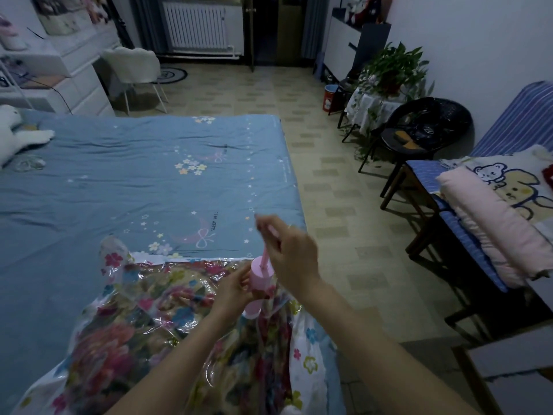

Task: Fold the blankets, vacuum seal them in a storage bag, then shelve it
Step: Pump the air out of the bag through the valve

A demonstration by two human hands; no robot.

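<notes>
Gripped upright by the left hand (236,287), the pump (259,287) stood on the near storage bag (125,324); its raised handle (270,235) was grasped above by the right hand (291,254).

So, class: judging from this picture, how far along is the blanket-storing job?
Done: a flowery blanket lies inside the storage bag on the bed. In hand: the left hand steadies the pink pump; the right hand pulls its rod. Left: finishing, shelving.
</notes>
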